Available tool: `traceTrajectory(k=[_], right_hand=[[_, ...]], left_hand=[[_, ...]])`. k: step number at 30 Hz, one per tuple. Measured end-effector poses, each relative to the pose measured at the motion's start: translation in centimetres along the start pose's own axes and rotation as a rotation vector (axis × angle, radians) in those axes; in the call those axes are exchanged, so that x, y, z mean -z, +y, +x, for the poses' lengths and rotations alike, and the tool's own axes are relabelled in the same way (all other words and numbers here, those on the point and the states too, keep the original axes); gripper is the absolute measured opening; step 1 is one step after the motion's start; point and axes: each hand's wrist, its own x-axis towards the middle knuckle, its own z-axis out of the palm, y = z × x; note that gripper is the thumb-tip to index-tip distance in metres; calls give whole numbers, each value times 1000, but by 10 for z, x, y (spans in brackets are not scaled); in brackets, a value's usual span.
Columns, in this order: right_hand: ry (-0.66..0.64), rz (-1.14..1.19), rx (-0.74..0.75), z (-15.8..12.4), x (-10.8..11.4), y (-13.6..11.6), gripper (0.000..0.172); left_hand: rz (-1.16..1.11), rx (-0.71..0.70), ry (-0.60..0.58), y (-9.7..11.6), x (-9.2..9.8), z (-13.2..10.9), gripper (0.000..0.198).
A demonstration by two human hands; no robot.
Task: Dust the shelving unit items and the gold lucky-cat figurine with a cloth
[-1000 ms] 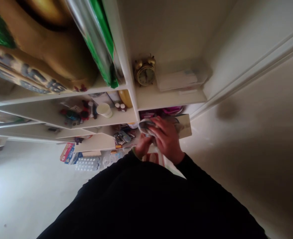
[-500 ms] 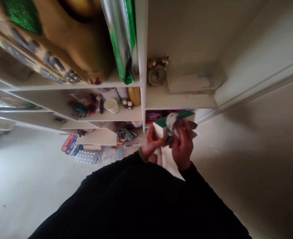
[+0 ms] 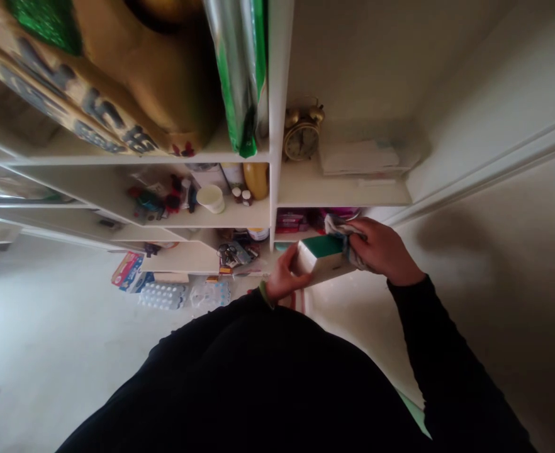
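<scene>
My left hand (image 3: 285,274) grips the near left end of a white box with a green top (image 3: 322,246), thumb on its side. The box is held in front of the shelves, tilted away to the right. A crumpled grey cloth (image 3: 342,228) is bunched in my right hand (image 3: 387,250), whose fingers are closed on it. The cloth lies against the far right end of the box and hides that end.
On the right shelf stand a brass alarm clock (image 3: 302,139) and a stack of papers (image 3: 358,157). A white cup (image 3: 210,199) and small bottles (image 3: 242,197) are on the left shelf. Packages (image 3: 162,296) lie on the floor at left. A large printed bag (image 3: 140,82) fills the upper shelf.
My right hand has slid with the cloth from over the middle of the box to its right end. More of the green top shows now. My left hand keeps its hold.
</scene>
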Motion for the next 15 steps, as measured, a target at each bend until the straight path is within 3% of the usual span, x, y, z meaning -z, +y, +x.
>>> traceTrajectory(k=[3,6,8,11,15], right_hand=[[-50,-73,23,-3,-4,-24,32],[-78,-84,154,-12,-9,-67,37],[-61,-43,239,-16,-9,-82,41],[58,45,254,-18,-10,-68,39],[341,91,80,-21,-20,-23,36]], left_hand=[[12,27,-1,-6,0,1,75],[50,37,11,-14,1,5,69],[68,30,24,-17,5,9,69],[-11,30,-12,-12,9,13,78],[-156,57,-17,0,5,12,81]])
